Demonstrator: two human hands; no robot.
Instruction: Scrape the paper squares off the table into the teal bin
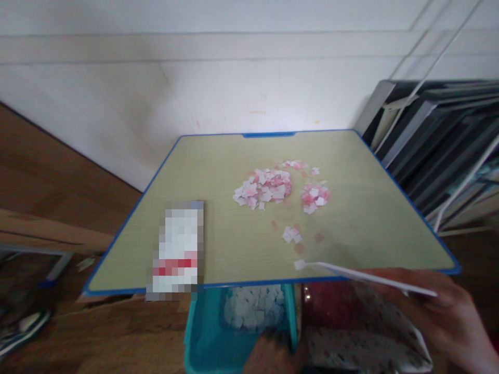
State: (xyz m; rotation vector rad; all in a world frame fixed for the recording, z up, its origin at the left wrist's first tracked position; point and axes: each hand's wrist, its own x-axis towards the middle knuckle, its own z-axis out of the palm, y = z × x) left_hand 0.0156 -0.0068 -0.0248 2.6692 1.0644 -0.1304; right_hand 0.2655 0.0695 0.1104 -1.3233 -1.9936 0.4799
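My right hand (436, 311) is closed around slim white tweezers (374, 278) at the table's near right edge. Their thin bent tip reaches left to a small white square (299, 265), touching or gripping it. My left hand (273, 354) is low in the view, blurred, over the near side of a teal basin (189, 332); its fingers cannot be made out clearly. Inside the basin is a heap of white squares (253, 309). On the table lie a larger pile of pink and white squares (267, 187), a smaller pile (315, 196) and several loose ones (292, 235).
The pale green folding table (187, 171) has a blue rim and stands against a white wall (218, 93). A pixelated white and red object (177, 249) lies at its left front. Dark flat panels (436, 124) lean at the right. A shoe (23, 330) shows lower left.
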